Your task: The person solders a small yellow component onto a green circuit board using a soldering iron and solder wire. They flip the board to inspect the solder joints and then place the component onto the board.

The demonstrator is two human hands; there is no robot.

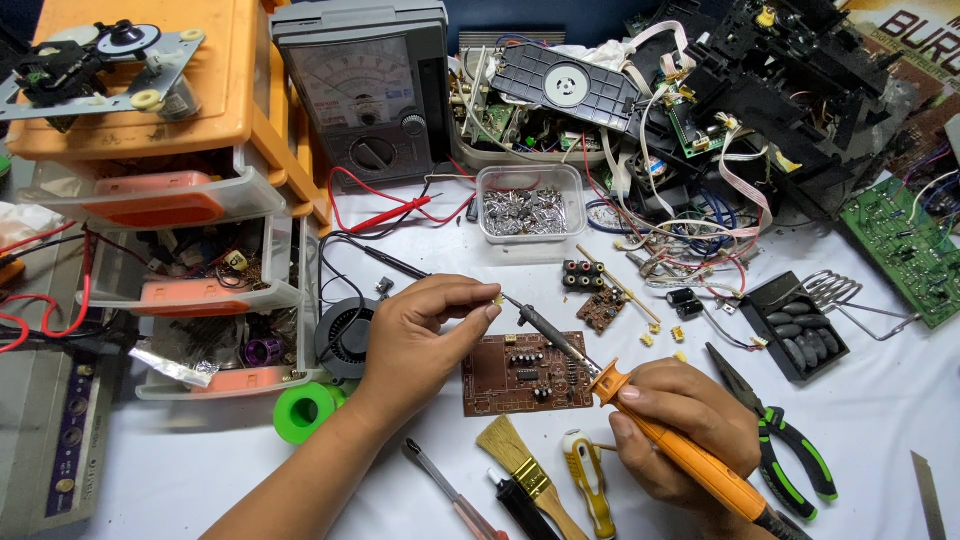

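My right hand [680,430] grips an orange-handled soldering iron [640,410]; its dark barrel slants up-left, tip near my left fingertips. My left hand [420,335] pinches a small pale yellow part [497,298] between thumb and forefinger, just above the top left of a brown circuit board [525,375]. The board lies flat on the white table [880,420] between both hands, with black chips and small components on it.
Green-handled pliers [785,450] lie right of my right hand. A paintbrush [520,465], screwdrivers [588,480] and green solder spool [300,412] sit near the front. Orange drawer unit [190,200] left, analog multimeter [365,90] and screw tub [530,205] behind, dismantled electronics [760,90] at back right.
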